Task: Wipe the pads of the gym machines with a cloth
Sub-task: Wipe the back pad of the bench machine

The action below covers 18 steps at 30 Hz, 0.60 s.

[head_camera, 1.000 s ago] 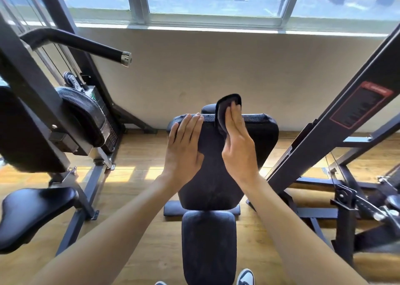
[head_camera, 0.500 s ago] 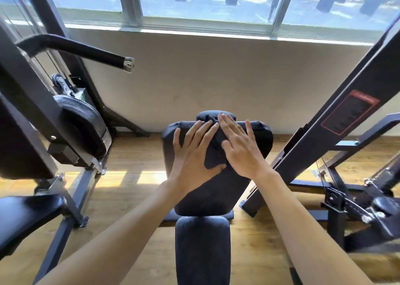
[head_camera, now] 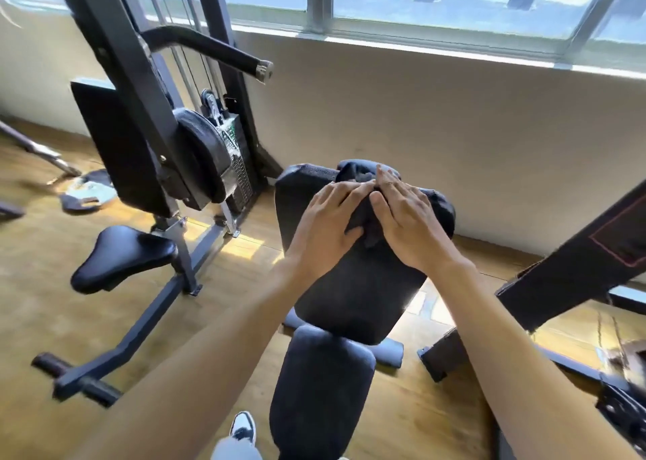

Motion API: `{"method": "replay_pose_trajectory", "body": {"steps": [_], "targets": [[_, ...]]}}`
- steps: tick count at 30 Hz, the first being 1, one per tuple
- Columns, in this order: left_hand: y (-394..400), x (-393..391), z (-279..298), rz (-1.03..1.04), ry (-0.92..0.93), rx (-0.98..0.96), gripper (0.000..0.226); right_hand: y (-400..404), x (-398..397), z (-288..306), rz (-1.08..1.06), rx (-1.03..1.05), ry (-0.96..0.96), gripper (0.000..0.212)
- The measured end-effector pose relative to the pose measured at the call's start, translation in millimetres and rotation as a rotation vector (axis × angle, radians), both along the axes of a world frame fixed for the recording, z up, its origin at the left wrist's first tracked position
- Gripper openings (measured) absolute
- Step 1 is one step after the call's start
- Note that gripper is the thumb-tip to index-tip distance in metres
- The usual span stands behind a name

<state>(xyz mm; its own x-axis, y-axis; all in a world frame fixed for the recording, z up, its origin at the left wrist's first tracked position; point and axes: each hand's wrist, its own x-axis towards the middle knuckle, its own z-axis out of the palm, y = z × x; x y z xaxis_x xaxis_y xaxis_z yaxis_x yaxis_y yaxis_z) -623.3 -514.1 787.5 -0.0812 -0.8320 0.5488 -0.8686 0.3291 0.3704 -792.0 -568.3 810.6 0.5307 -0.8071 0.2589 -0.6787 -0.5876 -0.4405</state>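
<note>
Both hands flat, fingers straight: left hand (head_camera: 327, 223) and right hand (head_camera: 407, 222) press dark cloth (head_camera: 363, 220) onto upper back pad (head_camera: 353, 284). Neither grip clamps it. Best: even pressure, overlapping downward strokes, edges included.

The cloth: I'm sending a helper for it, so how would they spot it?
Find the window wall, then the tilted back pad below it. At the pad's top, both hands press a crumpled dark cloth; its wrinkled folds stand out from the smooth padding around it.
</note>
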Motion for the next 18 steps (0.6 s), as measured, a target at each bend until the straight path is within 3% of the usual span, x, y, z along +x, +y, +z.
{"method": "replay_pose_trajectory", "body": {"steps": [4, 7, 10, 18], "targets": [[19.7, -0.8, -24.0, 0.199, 0.051, -0.047, 0.048, 0.5, -2.4, -13.2, 0.017, -0.224, 0.150, 0.069], [29.3, -0.3, -45.1, 0.356, 0.274, -0.035, 0.040, 0.2, -6.1, -17.6, 0.077, -0.217, 0.111, 0.071], [26.1, -1.7, -48.9, 0.498, 0.458, -0.160, 0.036, -0.6, -9.3, -19.4, 0.115, -0.364, 0.228, 0.061], [-2.4, -15.5, -39.2, 0.611, 0.339, -0.353, 0.028, -25.2, -25.3, -3.6, 0.370, -0.462, 0.356, 0.065]]}}
